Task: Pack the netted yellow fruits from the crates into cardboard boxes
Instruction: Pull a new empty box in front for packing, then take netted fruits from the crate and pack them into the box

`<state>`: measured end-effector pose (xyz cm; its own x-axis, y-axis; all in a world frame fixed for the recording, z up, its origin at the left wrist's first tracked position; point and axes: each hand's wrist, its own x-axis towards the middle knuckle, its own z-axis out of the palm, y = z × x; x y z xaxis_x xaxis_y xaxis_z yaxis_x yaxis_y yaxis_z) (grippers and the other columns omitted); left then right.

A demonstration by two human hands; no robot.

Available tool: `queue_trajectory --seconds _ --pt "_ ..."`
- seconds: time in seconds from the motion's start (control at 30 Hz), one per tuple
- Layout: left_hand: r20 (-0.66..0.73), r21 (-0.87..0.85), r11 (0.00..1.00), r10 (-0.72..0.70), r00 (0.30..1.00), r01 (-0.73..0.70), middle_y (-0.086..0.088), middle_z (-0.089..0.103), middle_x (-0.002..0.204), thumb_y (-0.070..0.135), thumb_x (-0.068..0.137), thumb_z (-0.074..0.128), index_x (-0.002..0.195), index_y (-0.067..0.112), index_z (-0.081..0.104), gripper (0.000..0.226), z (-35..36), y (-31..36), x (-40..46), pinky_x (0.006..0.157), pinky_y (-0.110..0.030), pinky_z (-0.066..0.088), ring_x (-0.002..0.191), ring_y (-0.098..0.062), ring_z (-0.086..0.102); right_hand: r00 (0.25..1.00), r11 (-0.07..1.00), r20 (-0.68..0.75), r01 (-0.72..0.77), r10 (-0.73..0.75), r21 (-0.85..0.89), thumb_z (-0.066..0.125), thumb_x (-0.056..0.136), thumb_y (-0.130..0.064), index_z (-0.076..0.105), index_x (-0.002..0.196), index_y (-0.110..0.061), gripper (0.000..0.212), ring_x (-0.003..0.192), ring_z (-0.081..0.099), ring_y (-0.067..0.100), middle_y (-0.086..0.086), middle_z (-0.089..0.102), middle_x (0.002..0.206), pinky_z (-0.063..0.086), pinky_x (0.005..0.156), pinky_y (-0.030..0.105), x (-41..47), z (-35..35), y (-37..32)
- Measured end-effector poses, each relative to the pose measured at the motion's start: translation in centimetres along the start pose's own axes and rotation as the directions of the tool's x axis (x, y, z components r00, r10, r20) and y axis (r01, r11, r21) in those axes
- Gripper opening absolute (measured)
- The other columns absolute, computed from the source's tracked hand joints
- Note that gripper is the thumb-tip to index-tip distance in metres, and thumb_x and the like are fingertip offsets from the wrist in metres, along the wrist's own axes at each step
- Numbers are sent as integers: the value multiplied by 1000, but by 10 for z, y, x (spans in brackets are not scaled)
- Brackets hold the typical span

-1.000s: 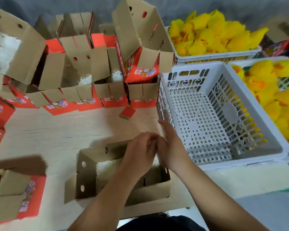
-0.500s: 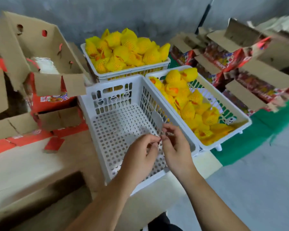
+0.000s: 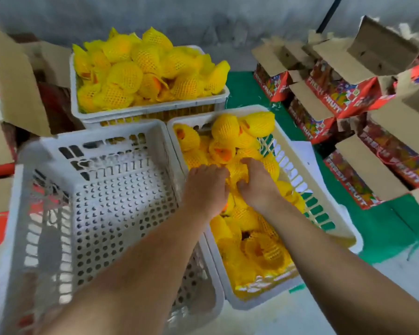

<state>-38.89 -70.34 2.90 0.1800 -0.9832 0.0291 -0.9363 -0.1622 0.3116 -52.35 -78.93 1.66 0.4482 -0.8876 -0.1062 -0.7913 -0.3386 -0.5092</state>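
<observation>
Fruits (image 3: 224, 131) in yellow foam netting, orange skin showing through gaps.

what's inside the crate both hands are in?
The right-hand crate holds netted yellow fruits, piled loosely. The left hand and right hand reach into the pile and cover the fruits beneath them. The crate's floor is hidden.

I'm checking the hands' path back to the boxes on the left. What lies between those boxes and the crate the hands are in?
In the head view, an empty white crate lies between them.
</observation>
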Motion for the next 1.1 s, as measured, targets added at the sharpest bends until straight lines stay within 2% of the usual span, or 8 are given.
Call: queue_trajectory --seconds 0.23,0.4,0.63,0.87,0.93,0.97,1.03,1.1 --pt "-175 -55 984 -176 969 169 1 63 126 26 96 53 141 23 51 46 9 -2 13 99 -39 46 118 -24 52 971 881 85 237 -222 -410 58 97 -21 26 146 -42 62 124 51 44 9 15 150 54 86 50 85 30 -14" --pt "-142 -68 977 -212 967 204 8 62 128 31 98 51 142 29 50 44 10 -2 15 105 -35 43 121 -17 49 989 945 46 148 -141 -290 60 97 -18 23 141 -45 64 118 57 44 7 8 139 56 78 49 100 47 -13" --pt "-154 -134 965 -247 957 227 8 59 132 37 97 51 147 31 43 50 9 -1 13 106 -36 42 124 -16 46 939 938 -38 338 -341 -79 78 81 -21 49 139 -37 66 119 50 41 10 18 148 54 88 44 91 27 20" --pt "-116 -20 984 -175 978 174 2 66 117 86 80 50 162 28 -4 114 9 0 12 103 -40 46 115 -22 59 948 746 30 230 -317 625 65 77 -36 37 144 -53 74 83 66 11 -20 58 123 52 65 24 37 -2 29" --pt "-122 -9 986 -168 978 168 2 64 116 84 82 47 163 25 1 110 11 -2 13 106 -39 43 116 -23 58 928 653 117 156 -354 741 68 85 -32 22 154 -51 85 119 62 21 -11 49 145 58 91 31 20 1 23" --pt "-126 -29 985 -172 977 169 2 62 124 83 83 48 162 25 3 108 11 -3 13 108 -39 42 120 -24 56 917 631 122 160 -379 759 64 89 -31 16 157 -49 85 132 51 13 -19 44 148 41 107 53 14 2 21" --pt "-122 -76 979 -196 973 187 2 54 139 82 84 51 161 27 5 105 12 -5 13 107 -39 43 127 -26 52 918 658 63 233 -393 716 56 91 -32 16 160 -41 80 132 45 -10 -31 40 150 46 75 8 9 -5 17" --pt "-118 -114 972 -221 968 208 3 47 145 80 84 56 158 31 8 100 13 -5 13 103 -41 46 129 -30 49 933 839 -183 358 -309 410 56 90 -24 24 159 -27 76 129 50 12 -8 43 151 54 95 38 29 -21 20"
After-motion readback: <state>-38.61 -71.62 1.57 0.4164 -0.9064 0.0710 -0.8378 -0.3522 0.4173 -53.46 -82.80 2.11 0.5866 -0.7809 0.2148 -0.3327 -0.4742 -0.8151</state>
